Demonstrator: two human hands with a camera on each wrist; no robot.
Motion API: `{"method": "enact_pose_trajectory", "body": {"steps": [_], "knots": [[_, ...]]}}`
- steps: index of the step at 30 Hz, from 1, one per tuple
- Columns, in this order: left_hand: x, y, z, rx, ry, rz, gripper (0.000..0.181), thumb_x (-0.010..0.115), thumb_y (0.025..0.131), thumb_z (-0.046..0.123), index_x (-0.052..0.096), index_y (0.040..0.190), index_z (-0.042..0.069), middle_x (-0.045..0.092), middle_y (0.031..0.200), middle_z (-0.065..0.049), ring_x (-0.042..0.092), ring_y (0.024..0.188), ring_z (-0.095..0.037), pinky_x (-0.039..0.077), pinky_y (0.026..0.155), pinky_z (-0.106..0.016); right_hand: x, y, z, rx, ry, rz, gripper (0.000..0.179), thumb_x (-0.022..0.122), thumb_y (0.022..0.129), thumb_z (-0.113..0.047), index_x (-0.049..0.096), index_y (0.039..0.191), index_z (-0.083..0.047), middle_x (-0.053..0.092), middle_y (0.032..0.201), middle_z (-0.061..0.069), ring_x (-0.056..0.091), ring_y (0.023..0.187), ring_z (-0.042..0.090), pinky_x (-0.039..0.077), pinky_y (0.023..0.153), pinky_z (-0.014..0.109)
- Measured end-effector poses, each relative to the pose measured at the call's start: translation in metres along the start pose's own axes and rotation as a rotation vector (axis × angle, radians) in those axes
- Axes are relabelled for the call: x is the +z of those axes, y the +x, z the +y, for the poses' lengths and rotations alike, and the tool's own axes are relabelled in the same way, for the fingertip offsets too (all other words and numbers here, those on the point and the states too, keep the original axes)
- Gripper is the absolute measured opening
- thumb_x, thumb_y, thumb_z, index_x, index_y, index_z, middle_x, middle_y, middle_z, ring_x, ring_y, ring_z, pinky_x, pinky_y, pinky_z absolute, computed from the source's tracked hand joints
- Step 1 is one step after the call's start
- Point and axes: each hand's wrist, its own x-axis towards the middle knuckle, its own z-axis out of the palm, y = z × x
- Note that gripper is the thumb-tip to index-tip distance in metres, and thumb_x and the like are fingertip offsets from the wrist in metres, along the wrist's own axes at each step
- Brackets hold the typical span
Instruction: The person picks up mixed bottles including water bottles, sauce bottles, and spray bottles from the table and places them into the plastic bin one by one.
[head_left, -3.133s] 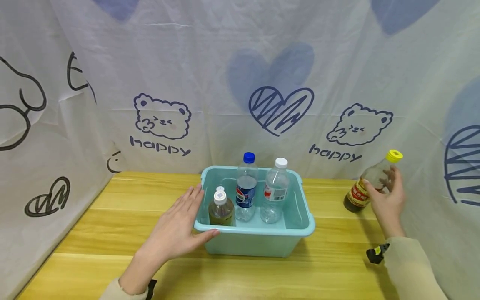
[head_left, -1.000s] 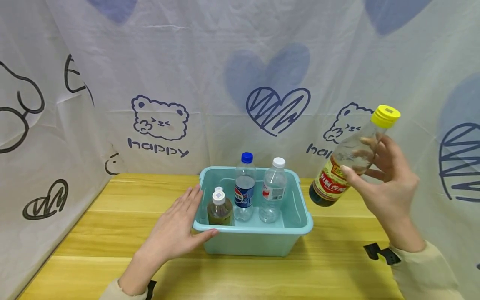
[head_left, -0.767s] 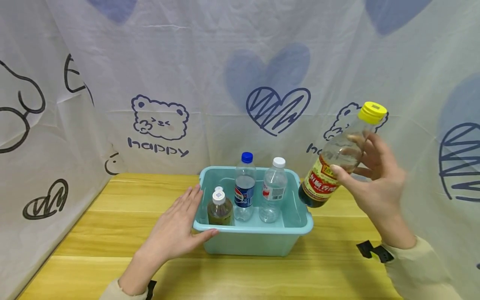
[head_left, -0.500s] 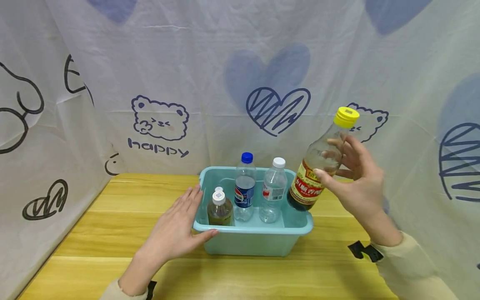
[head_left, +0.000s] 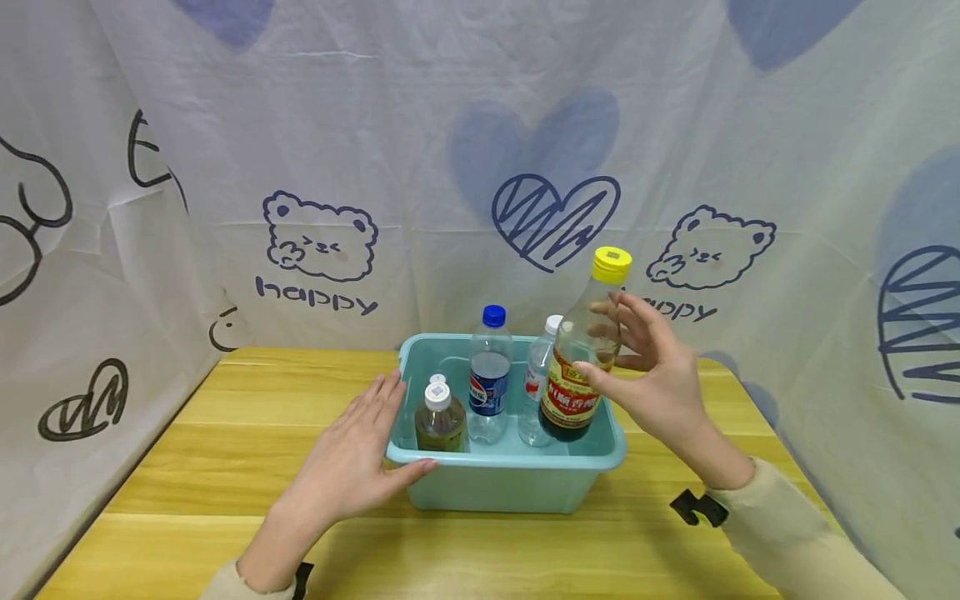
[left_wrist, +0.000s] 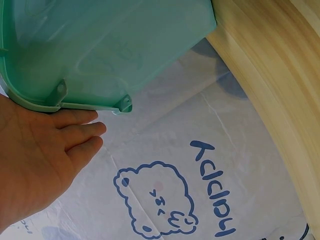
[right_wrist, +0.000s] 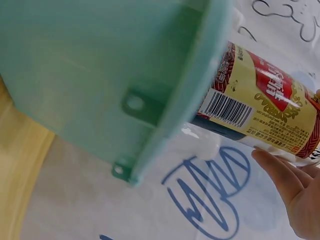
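My right hand (head_left: pixel 660 379) grips a glass vinegar bottle (head_left: pixel 573 392) with a yellow cap and a red and yellow label. The bottle tilts slightly over the right part of a light teal plastic bin (head_left: pixel 502 483), its lower end below rim height in the head view. My left hand (head_left: pixel 348 458) rests with straight fingers along the bin's left rim, thumb on the front edge. Inside the bin stand a blue-capped Pepsi bottle (head_left: pixel 490 383), a clear white-capped bottle (head_left: pixel 534 392) partly hidden by the vinegar bottle, and a brownish white-capped bottle (head_left: pixel 441 425).
Another white cap (head_left: pixel 438 380) shows behind the brownish bottle; its body is mostly hidden. The bin stands on a yellow wood-grain table (head_left: pixel 225 433). A white cloth (head_left: pixel 450 167) printed with hearts and bears hangs behind and at both sides.
My right hand has lifted the vinegar bottle from the table's right side, carried it left, then lowered it over the bin, turning it more upright. My left hand stays at the rim.
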Motion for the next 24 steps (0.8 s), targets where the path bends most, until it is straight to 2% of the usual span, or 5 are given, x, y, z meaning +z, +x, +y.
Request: {"method": "enact_pose_trajectory", "body": {"steps": [9, 13, 18, 24], "knots": [[-0.001, 0.000, 0.000, 0.003, 0.005, 0.008, 0.110, 0.055, 0.092, 0.078, 0.028, 0.162, -0.003, 0.019, 0.171, -0.016, 0.026, 0.156, -0.037, 0.029, 0.125, -0.051, 0.017, -0.006, 0.008, 0.134, 0.064, -0.075, 0.085, 0.087, 0.079, 0.006, 0.045, 0.151, -0.004, 0.062, 0.142, 0.011, 0.068, 0.119, 0.031, 0.062, 0.082, 0.023], [-0.001, -0.001, 0.001, 0.001, 0.005, 0.010, 0.109, 0.055, 0.092, 0.077, 0.029, 0.162, -0.003, 0.020, 0.171, -0.016, 0.027, 0.156, -0.037, 0.030, 0.125, -0.052, 0.023, -0.005, 0.011, 0.179, 0.060, -0.115, 0.083, 0.088, 0.080, 0.001, 0.045, 0.151, -0.003, 0.061, 0.142, 0.012, 0.068, 0.120, 0.032, 0.063, 0.081, 0.025], [0.000, 0.000, 0.001, 0.000, 0.004, 0.005, 0.109, 0.055, 0.092, 0.077, 0.029, 0.161, -0.003, 0.021, 0.171, -0.017, 0.027, 0.156, -0.037, 0.029, 0.125, -0.051, 0.032, -0.004, 0.014, 0.212, 0.087, -0.185, 0.080, 0.089, 0.081, -0.004, 0.047, 0.149, -0.006, 0.060, 0.142, 0.010, 0.067, 0.122, 0.031, 0.064, 0.085, 0.032], [0.000, 0.000, 0.000, -0.007, 0.004, 0.001, 0.109, 0.056, 0.092, 0.077, 0.030, 0.161, -0.004, 0.020, 0.171, -0.017, 0.025, 0.156, -0.037, 0.027, 0.126, -0.051, 0.041, -0.005, 0.019, 0.238, 0.125, -0.260, 0.080, 0.090, 0.080, -0.003, 0.046, 0.146, -0.008, 0.061, 0.137, 0.009, 0.067, 0.120, 0.029, 0.064, 0.087, 0.035]]}}
